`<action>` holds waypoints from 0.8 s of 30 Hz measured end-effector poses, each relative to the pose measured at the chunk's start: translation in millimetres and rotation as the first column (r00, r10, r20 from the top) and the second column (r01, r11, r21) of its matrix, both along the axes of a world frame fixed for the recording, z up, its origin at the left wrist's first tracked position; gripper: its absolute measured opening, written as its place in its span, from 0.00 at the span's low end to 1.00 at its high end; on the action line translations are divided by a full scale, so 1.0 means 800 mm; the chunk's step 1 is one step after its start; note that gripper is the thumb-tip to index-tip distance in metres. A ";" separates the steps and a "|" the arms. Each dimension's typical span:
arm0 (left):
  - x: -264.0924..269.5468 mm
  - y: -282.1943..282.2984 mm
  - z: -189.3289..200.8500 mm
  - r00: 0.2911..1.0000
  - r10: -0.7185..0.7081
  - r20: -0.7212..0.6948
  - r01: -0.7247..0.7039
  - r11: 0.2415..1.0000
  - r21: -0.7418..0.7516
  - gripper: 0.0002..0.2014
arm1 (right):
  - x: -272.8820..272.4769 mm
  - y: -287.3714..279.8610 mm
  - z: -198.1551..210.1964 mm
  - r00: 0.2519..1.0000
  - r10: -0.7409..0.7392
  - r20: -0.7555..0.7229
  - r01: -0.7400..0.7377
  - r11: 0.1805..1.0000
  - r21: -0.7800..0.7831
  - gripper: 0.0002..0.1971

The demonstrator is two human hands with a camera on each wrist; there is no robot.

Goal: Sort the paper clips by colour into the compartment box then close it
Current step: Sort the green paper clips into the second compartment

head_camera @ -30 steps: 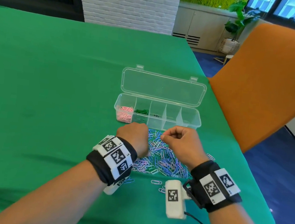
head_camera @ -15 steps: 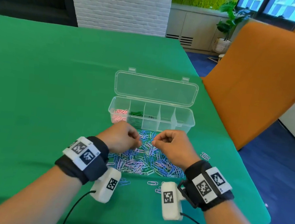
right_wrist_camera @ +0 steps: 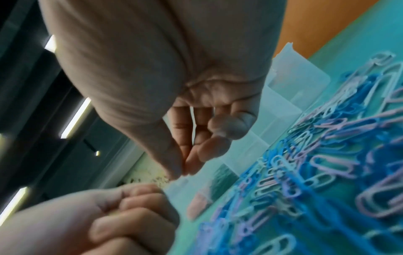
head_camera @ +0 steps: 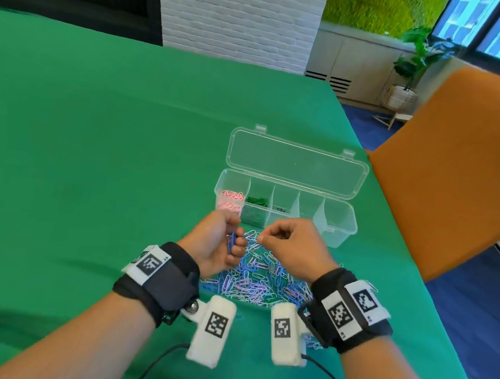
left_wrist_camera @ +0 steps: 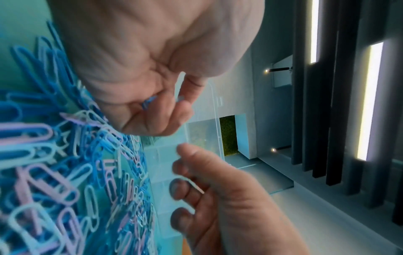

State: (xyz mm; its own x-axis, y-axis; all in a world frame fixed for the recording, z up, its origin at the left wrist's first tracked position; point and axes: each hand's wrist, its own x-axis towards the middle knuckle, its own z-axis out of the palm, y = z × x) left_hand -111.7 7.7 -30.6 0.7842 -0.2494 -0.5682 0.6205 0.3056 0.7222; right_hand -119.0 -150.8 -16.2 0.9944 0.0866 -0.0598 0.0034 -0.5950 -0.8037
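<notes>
A clear compartment box (head_camera: 339, 230) stands open on the green table, its lid (head_camera: 295, 163) laid back. Pink clips (head_camera: 230, 201) fill its leftmost compartment and green clips (head_camera: 254, 208) the one beside it. In front of the box lies a pile of blue, lilac and pale paper clips (head_camera: 263, 278) (left_wrist_camera: 54, 155) (right_wrist_camera: 327, 172). Above the pile, my left hand (head_camera: 236, 240) (left_wrist_camera: 165, 103) curls round a few blue clips (head_camera: 232, 240) (left_wrist_camera: 149, 101). My right hand (head_camera: 260, 238) (right_wrist_camera: 185, 165) hovers just to the right, thumb and forefinger tips pressed together, with no clip showing between them.
An orange chair (head_camera: 463, 167) stands close against the table's right edge. A few stray clips (head_camera: 313, 343) lie by my right wrist. The green cloth (head_camera: 88, 171) stretches far to the left and behind the box. Thin black cables trail from both wrist cameras.
Both hands rose from the pile and met fingertip to fingertip. Now they have drawn slightly apart, and the left hand has turned to show blue clips in its fingers.
</notes>
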 end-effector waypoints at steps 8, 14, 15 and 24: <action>-0.003 0.004 0.000 0.997 0.062 0.042 -0.063 0.998 0.029 0.17 | 0.001 0.014 -0.024 0.970 0.197 -0.142 -0.242 0.822 -0.515 0.03; -0.008 0.007 -0.005 0.993 0.061 0.100 -0.068 0.995 0.070 0.15 | -0.003 -0.002 -0.020 0.967 0.197 -0.162 -0.253 0.807 -0.533 0.05; -0.008 0.007 -0.005 0.992 0.059 0.109 -0.067 0.995 0.074 0.15 | -0.002 -0.008 -0.018 0.971 0.182 -0.153 -0.234 0.837 -0.494 0.05; -0.012 -0.006 -0.010 1.000 0.012 0.019 -0.010 0.997 -0.079 0.17 | 0.002 0.002 0.032 0.984 0.169 -0.062 -0.169 0.986 0.004 0.08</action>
State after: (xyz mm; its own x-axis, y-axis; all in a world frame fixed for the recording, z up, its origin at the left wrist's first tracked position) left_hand -121.1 2.9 -38.9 0.7981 -0.2840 -0.5314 0.6026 0.3690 0.7076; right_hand -117.5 -149.1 9.5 0.9598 0.2533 -0.1208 0.0546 -0.5907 -0.8050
